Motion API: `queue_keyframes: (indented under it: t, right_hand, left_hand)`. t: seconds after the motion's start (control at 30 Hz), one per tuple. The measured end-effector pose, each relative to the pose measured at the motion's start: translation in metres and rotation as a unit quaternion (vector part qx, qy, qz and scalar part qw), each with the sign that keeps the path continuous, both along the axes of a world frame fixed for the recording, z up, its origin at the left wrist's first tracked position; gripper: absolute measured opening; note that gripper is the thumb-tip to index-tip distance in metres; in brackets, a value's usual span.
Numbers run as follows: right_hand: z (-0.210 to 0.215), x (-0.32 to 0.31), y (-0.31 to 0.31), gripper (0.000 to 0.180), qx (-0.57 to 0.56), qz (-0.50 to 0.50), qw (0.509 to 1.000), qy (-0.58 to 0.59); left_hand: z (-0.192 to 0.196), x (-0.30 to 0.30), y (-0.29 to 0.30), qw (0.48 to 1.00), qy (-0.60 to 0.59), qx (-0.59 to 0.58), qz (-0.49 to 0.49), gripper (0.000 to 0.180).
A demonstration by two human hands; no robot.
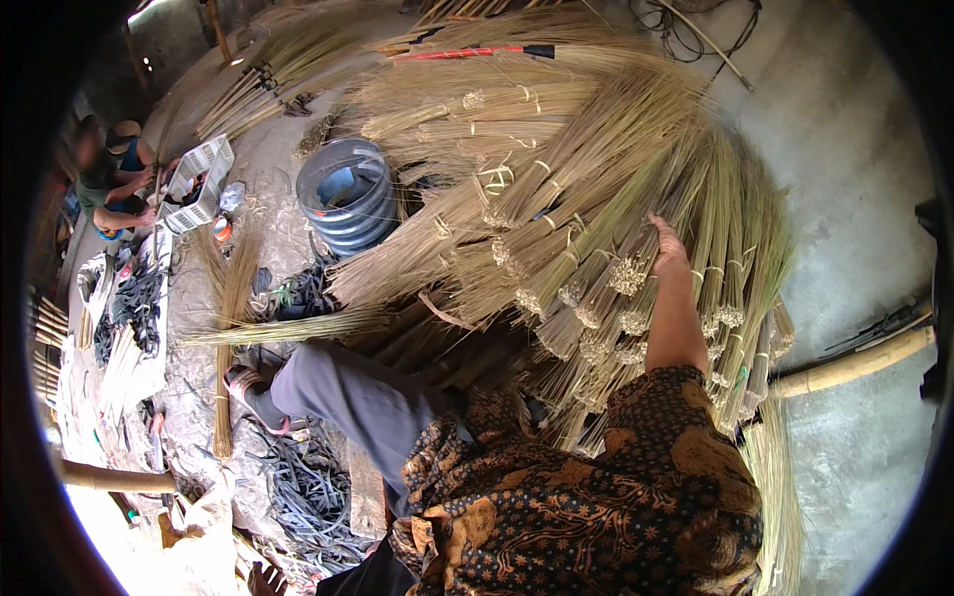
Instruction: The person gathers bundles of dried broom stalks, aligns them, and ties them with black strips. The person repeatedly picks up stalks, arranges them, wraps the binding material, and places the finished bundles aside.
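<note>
My right hand [669, 244] reaches over a large heap of tied dry grass bundles [596, 189]. Its fingers are stretched out and rest on the stalks of a bundle, just above the bound cut ends [628, 276]. Pale strips tie the bundles, and their cut ends point toward me while the feathery tops fan away. The right forearm comes out of a brown and black patterned sleeve [661, 397]. My left hand does not show.
A blue translucent tub [348, 199] stands left of the heap. Beyond it another person sits by a white crate [202, 184]. Dark strips [313, 497] litter the ground near my foot. A red pole [467, 53] lies across the far bundles, a bamboo pole [855, 363] at right.
</note>
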State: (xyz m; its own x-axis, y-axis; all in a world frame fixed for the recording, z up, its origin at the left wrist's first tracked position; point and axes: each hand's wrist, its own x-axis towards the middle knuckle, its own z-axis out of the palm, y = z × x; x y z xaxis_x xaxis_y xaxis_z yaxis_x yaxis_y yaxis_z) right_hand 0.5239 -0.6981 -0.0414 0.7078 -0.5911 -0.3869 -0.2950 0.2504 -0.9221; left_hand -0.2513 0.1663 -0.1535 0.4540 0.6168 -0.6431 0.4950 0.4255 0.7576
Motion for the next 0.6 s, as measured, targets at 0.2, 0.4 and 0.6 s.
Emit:
queue_keyframes:
  t: [0.2, 0.4, 0.6]
  right_hand:
    - [0.046, -0.045, 0.113, 0.031, 0.106, 0.094, 0.980, -0.143]
    - [0.082, -0.082, 0.257, 0.042, 0.027, 0.372, 0.903, -0.212]
    - [0.074, -0.158, 0.426, 0.028, 0.160, 0.737, 0.601, -0.263]
  left_hand:
    - [-0.003, 0.016, 0.006, 0.997, 0.057, 0.056, -0.004, 0.073]
    - [0.068, 0.175, -0.028, 0.978, -0.044, 0.204, 0.006, 0.068]
    - [0.189, 0.367, -0.145, 0.911, -0.336, 0.196, -0.136, 0.086]
